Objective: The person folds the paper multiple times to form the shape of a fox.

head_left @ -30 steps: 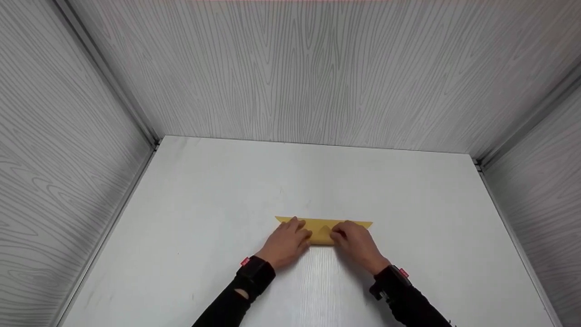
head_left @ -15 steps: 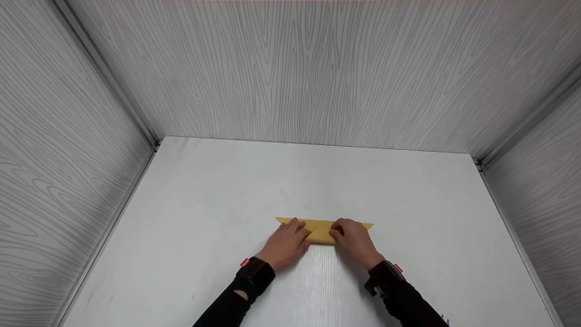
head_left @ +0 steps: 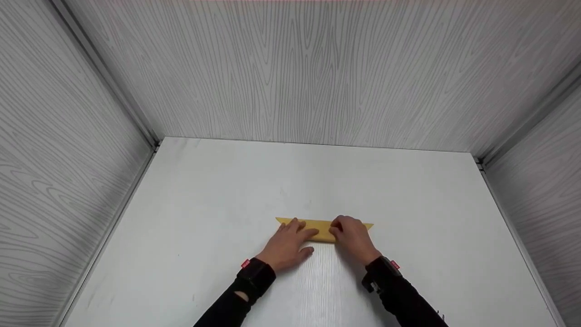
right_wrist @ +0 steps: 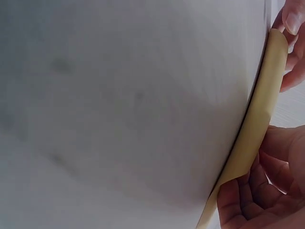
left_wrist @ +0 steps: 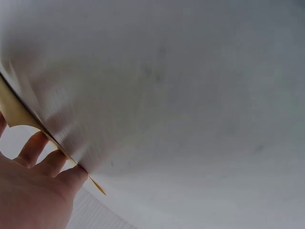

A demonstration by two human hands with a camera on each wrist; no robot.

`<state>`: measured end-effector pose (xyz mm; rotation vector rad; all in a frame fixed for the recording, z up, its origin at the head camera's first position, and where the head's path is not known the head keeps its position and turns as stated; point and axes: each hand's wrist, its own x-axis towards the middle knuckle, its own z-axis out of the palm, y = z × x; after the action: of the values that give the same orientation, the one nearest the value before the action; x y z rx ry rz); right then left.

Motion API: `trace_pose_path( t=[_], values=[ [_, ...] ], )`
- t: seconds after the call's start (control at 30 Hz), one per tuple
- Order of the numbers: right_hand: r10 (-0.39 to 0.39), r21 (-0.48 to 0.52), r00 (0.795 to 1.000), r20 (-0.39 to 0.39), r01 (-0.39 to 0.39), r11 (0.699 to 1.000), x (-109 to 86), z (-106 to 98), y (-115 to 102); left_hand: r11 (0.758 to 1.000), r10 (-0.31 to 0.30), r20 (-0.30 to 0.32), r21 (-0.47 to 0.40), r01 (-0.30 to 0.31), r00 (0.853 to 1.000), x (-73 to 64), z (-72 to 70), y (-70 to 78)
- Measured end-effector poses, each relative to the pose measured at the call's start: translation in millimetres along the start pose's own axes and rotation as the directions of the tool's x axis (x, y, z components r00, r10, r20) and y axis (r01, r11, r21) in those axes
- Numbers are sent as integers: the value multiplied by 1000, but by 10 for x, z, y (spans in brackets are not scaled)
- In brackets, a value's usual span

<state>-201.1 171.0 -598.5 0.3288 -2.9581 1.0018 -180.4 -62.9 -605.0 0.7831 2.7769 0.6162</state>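
Note:
A strip of folded yellow paper (head_left: 323,230) with pointed ends lies on the white table in the head view. My left hand (head_left: 285,245) rests on its left part with fingers spread; the index finger reaches along the strip and the thumb stays off the near edge. On the right part, my right hand (head_left: 355,238) has curled fingers and pinches the paper. The right wrist view shows the paper (right_wrist: 259,109) with a rounded, rolled-over fold, my right thumb and bent fingers at its edge. Left fingertips (left_wrist: 71,177) line the paper edge in the left wrist view.
The white tabletop (head_left: 218,190) spreads around the paper. Grey wood-grain panels stand at the back (head_left: 290,72), the left (head_left: 59,159) and the right (head_left: 540,181). Both wrists wear black straps (head_left: 256,274) over dark sleeves.
The left thumb has moved off the paper toward me, and the left index finger has stretched right. The right hand has shifted slightly forward. A triangular flap tip seen earlier no longer shows.

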Motion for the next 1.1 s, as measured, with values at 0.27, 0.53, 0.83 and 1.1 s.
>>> trace_pose_path(
  t=[0.27,0.53,0.83,1.1],
  values=[
    [17,-12,1000,13,-17,1000,23,7,-8,1000,5,5,7,-5,1000,-16,-25,24],
    [25,-19,1000,17,-25,1000,40,16,-25,1000,15,1,18,-15,1000,-25,-39,43],
    [27,-18,999,18,-27,999,44,17,-32,1000,9,7,28,-10,1000,-27,-18,32],
    [51,-29,998,43,-50,998,49,15,-39,1000,2,17,27,-2,1000,-26,-20,34]
  ],
)
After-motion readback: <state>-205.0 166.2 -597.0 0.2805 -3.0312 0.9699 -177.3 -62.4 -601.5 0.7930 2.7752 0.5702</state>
